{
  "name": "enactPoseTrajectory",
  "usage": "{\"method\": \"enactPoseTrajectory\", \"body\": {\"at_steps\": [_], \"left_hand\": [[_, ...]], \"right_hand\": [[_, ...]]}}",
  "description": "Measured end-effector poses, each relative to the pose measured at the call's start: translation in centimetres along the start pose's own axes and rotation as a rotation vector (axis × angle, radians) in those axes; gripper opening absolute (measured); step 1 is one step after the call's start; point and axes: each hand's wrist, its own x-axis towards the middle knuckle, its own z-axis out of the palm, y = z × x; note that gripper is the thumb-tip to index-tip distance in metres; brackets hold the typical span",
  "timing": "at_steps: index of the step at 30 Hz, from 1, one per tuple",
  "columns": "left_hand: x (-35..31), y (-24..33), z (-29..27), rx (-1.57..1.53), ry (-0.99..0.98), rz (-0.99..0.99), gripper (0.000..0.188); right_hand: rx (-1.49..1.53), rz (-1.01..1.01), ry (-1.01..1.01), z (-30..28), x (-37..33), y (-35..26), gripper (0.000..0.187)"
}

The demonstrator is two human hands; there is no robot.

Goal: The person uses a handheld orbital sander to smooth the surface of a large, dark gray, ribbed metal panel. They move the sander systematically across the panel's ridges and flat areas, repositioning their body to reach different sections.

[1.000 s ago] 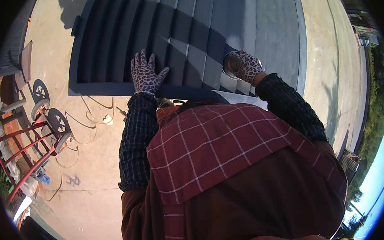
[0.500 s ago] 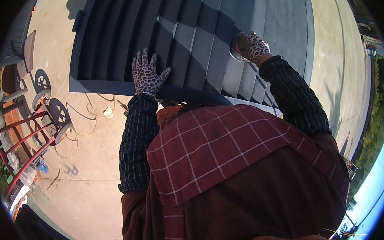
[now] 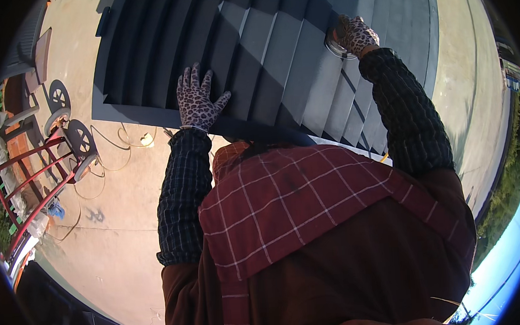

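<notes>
A large dark grey slatted panel (image 3: pixel 259 49) lies in front of me, its long slats running away from me. My left hand (image 3: pixel 200 102), in a leopard-print glove, rests flat on the panel near its closer edge, fingers spread. Farther off to the right, my right hand (image 3: pixel 360 36) wears a matching glove. Its fingers are closed over a round, disc-like object with a shiny pale rim (image 3: pixel 337 49), held against the slats. Most of that object is hidden under the hand, so I cannot tell its exact kind.
On the left stands a red-framed hand cart (image 3: pixel 39 197) with black wheels. A thin hose or cord (image 3: pixel 114 152) curls over the pale concrete floor (image 3: pixel 108 255). Shadows fall across the panel. Greenery (image 3: pixel 502 177) borders the far right.
My right hand has slid farther away and slightly right along the slats with the round object. The left hand stays in nearly the same spot on the panel.
</notes>
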Motion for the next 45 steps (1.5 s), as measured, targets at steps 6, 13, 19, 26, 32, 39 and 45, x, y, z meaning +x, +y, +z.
{"method": "enactPoseTrajectory", "body": {"at_steps": [6, 13, 19, 26, 32, 39, 45], "left_hand": [[0.1, 0.2, -0.3, 0.022, -0.028, -0.014, 0.079], [0.2, 0.2, -0.2, 0.012, -0.02, -0.015, 0.079], [0.2, -0.1, 0.5, 0.005, 0.055, 0.018, 0.078], [0.4, 0.0, 0.7, 0.009, 0.067, 0.008, 0.078], [0.3, 0.1, 0.5, 0.0, 0.061, 0.006, 0.079], [0.0, 0.3, 0.1, -0.015, 0.03, -0.002, 0.079], [0.0, 0.3, -0.2, -0.01, 0.005, -0.011, 0.079]], "right_hand": [[-0.002, -0.049, 0.045, 0.7, 4.0, 2.0, 0.052], [0.048, -0.027, 0.109, 0.6, 2.4, 1.3, 0.049], [0.01, -0.019, -0.061, -0.1, -3.4, -1.4, 0.058], [0.043, -0.031, -0.142, 0.7, -10.0, -3.9, 0.068], [-0.034, -0.135, -0.27, 2.2, -15.9, -5.5, 0.06], [0.028, -0.101, -0.276, 4.0, -19.8, -6.4, 0.062], [0.075, -0.087, -0.244, 2.5, -16.7, -5.3, 0.062]]}}
